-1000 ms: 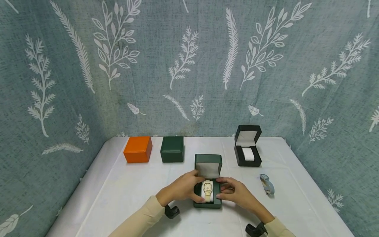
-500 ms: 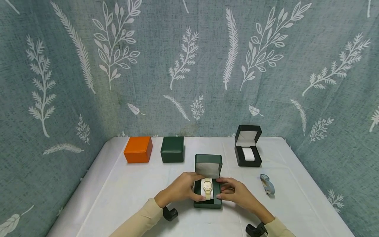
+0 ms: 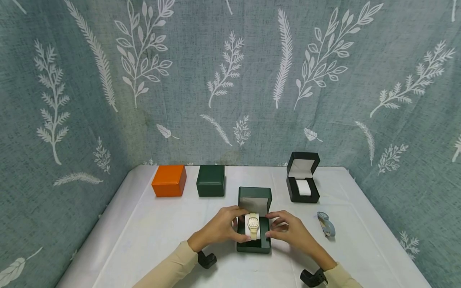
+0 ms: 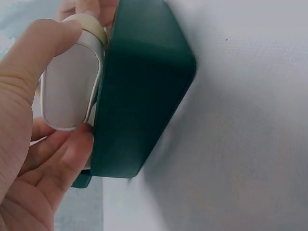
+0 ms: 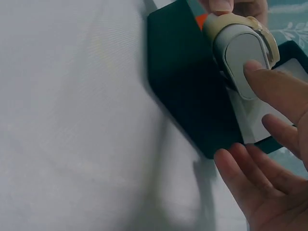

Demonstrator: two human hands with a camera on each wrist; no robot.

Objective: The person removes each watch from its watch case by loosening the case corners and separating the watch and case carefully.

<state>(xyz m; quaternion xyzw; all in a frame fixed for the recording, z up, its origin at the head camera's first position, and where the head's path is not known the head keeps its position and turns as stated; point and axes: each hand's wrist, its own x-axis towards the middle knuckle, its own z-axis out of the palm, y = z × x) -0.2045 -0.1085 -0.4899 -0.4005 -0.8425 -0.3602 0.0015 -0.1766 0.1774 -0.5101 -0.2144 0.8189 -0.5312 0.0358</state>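
A cream watch (image 3: 253, 224) is wrapped round a white cushion (image 4: 72, 86), over the base of an open green watch box (image 3: 264, 240). My left hand (image 3: 221, 226) pinches the cushion with the watch, its thumb lying on the cream strap in the left wrist view. Both wrist views show the cushion standing above the box rim. At the box's right side is my right hand (image 3: 293, 232), fingers apart and relaxed. In the right wrist view one of its fingertips (image 5: 252, 67) overlaps the cushion's oval end, while the others are near the box edge.
An orange box (image 3: 169, 181) and a closed green box (image 3: 210, 181) stand at the back left. Back right, an open black watch box (image 3: 303, 196) holds a white cushion. A blue-grey watch (image 3: 325, 225) lies in front of it on the white-covered table (image 3: 151, 240).
The watch and its cushion have risen out of the box's well in my left hand. My right hand's fingers have opened a little and shifted slightly away from the watch.
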